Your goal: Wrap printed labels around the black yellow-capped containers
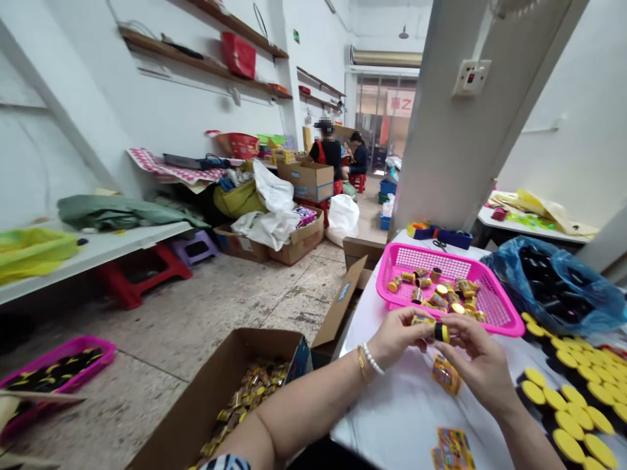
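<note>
While the right hand (473, 365) pinched a small black-and-yellow cylinder (441, 333) upright, the left hand (399, 336) gripped a labelled tube (422, 320) just beside it.

This is a small workshop or packing room: a speckled stone floor (196, 307), bare wall shelves (206, 68), cardboard cartons (306, 181), a pink plastic basket (406, 256) of small parts on a white-covered table (382, 385), low red stools (142, 274), and 2 co-workers (337, 153) at the far end.
</note>
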A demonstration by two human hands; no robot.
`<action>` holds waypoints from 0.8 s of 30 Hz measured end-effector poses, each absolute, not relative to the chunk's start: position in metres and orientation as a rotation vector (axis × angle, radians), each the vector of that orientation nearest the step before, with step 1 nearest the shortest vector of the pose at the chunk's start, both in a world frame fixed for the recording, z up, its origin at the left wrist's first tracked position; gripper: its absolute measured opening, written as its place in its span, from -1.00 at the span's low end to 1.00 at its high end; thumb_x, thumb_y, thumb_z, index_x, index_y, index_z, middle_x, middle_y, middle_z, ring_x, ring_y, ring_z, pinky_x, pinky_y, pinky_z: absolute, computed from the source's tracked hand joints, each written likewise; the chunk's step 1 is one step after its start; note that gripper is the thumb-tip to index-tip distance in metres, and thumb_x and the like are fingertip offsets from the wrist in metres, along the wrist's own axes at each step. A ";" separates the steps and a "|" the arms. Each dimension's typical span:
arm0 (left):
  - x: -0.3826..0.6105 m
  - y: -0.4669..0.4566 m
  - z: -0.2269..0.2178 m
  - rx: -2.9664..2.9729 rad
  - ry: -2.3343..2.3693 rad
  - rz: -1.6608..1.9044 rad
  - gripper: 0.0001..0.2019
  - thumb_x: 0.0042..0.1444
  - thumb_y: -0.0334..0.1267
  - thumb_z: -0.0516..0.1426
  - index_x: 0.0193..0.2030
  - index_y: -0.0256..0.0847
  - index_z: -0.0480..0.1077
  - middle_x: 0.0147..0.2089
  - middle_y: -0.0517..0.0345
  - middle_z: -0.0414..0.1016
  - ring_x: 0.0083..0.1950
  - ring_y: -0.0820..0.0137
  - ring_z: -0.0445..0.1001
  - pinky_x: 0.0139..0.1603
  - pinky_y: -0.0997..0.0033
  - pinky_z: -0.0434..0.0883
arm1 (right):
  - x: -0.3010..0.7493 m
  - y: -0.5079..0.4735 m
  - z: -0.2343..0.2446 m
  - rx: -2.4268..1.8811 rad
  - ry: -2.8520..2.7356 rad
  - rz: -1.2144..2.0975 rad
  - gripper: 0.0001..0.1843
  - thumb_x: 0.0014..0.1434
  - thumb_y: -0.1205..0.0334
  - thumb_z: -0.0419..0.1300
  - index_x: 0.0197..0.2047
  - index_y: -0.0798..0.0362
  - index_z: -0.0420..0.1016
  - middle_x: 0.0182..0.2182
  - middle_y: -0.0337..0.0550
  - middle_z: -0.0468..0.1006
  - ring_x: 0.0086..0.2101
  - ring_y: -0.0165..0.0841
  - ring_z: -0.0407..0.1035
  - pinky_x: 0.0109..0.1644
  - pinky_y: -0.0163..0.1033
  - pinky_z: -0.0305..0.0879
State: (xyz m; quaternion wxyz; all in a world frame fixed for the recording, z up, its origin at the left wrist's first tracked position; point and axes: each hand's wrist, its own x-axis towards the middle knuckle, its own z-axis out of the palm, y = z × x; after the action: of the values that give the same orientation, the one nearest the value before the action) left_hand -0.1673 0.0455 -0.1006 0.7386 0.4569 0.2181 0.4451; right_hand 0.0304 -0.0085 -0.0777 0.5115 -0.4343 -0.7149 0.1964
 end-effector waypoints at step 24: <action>-0.137 0.066 -0.081 1.226 0.559 0.965 -0.65 0.05 -0.09 0.45 -0.15 -0.28 0.57 -0.23 0.12 0.55 -0.29 0.52 0.44 -0.24 0.50 0.36 | 0.039 0.000 -0.083 -1.129 -1.396 0.701 -0.71 0.17 0.09 0.45 -0.11 -0.02 0.52 -0.23 -0.12 0.74 -0.22 -0.22 0.68 -0.05 -0.04 0.70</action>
State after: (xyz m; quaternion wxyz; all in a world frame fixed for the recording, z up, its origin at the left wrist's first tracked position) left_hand -0.1371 0.0665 -0.0811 0.6759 0.5453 0.2484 0.4290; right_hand 0.0387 -0.0003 -0.0828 0.5704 -0.4813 -0.5948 0.2986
